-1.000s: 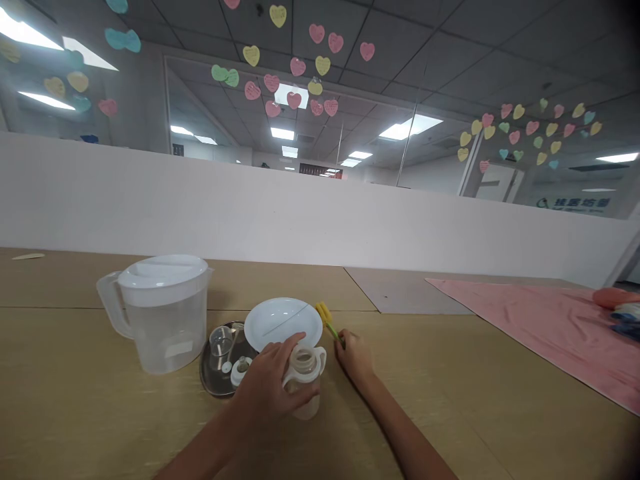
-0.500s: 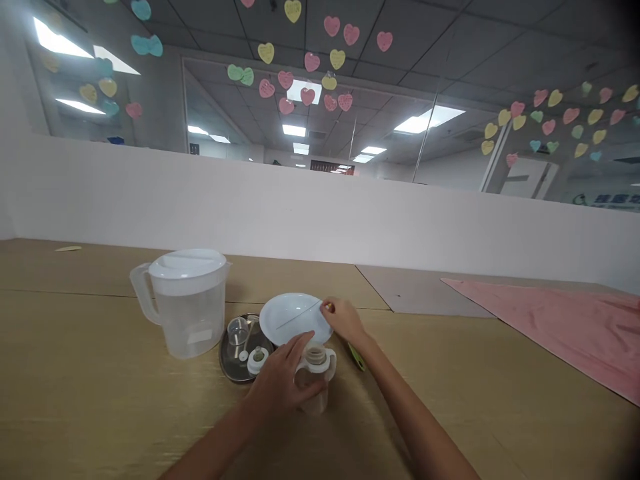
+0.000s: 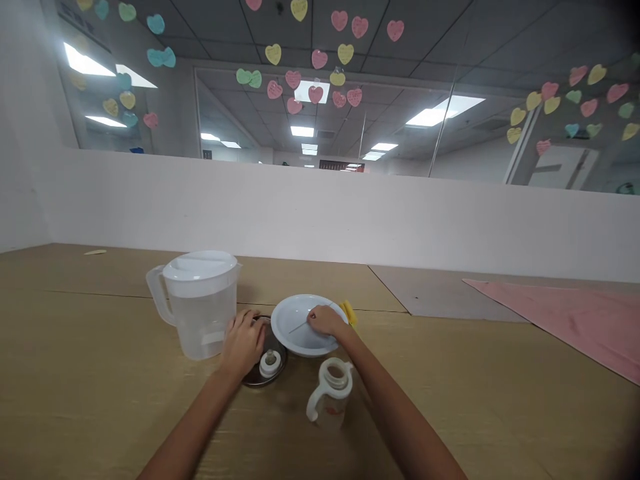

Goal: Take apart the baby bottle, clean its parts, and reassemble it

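L hand [image 3: 243, 345] at steel tray [image 3: 275, 375], R [image 3: 326, 321] on plate [image 3: 295, 321] (rim free)

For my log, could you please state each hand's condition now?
Left hand: curled over the steel tray, grip unclear.
Right hand: pinching a thin rod.
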`<state>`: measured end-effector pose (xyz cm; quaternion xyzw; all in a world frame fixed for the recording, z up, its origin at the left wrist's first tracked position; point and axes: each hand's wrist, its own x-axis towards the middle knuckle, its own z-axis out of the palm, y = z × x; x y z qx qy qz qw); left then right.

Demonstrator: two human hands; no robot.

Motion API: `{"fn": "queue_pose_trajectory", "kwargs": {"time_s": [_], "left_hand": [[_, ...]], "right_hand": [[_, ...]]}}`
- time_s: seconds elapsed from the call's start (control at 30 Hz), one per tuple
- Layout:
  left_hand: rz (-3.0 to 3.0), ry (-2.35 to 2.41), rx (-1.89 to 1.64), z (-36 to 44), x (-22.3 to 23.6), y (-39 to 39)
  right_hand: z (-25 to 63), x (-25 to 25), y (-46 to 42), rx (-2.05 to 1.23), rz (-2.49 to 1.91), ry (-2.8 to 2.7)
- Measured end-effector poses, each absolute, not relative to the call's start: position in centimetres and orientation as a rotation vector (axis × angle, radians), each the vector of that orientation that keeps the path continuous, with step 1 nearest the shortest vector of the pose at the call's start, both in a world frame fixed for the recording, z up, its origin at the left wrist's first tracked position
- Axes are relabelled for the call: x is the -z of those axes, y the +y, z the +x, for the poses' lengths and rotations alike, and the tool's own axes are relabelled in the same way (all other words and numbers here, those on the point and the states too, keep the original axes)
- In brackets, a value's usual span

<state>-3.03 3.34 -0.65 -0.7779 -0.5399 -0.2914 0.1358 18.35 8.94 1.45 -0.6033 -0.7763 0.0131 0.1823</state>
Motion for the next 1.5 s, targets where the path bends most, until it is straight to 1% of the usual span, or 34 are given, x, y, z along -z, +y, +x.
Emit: {"fn": "queue_pose_trajectory", "kwargs": {"time_s": [0.1,0.23,0.43,0.7,0.87,1.07,1.13,1.2,1.3,1.37,1.43,1.5], "left_hand": [[-2.247,-1.602,0.619,-3.4,2.0,4.2],[-2.205,-1.629,0.483,-3.2,2.7,4.3],[-2.167,-1.615,0.511,-3.1,3.1,4.3],[-2.178,-1.762,0.593,-2.7,3.2,4.4],[-2.045,-1.811,0.726,-2.2,1.4,3.4],[-1.946,-1.748,0.796,-2.4,-0.3,2.8],[-1.956,-1.758,0.907,-2.5,-0.5,2.7],[-1.987,-1.764,1.099,-2.4,-0.6,2.6],[-2.082,-1.735,1.444,-1.9,-0.7,2.1],[-2.156,-1.704,1.599,-1.3,-0.6,1.8],[-2.237,-1.682,1.639,-0.6,-0.3,1.5],[-2.325,-1.657,1.601,0.0,0.1,1.3]], "right_hand": [[18.3,-1.3,9.0,-0.127,-1.749,-2.243],[18.7,-2.2,9.1,-0.220,-1.744,-2.216],[19.2,-4.2,8.7,-0.317,-1.649,-2.164],[18.9,-6.3,7.1,-0.313,-1.531,-2.135],[18.4,-8.1,5.1,-0.268,-1.374,-2.114],[18.2,-9.7,3.2,-0.213,-1.353,-2.085],[18.3,-10.0,2.8,-0.210,-1.353,-2.077],[18.4,-10.1,2.6,-0.236,-1.346,-2.052],[18.6,-10.3,2.3,-0.355,-1.316,-1.993],[18.7,-10.7,1.8,-0.502,-1.263,-1.951],[18.7,-11.2,1.2,-0.686,-1.157,-1.896],[18.5,-11.7,0.5,-0.858,-1.008,-1.832]]}}
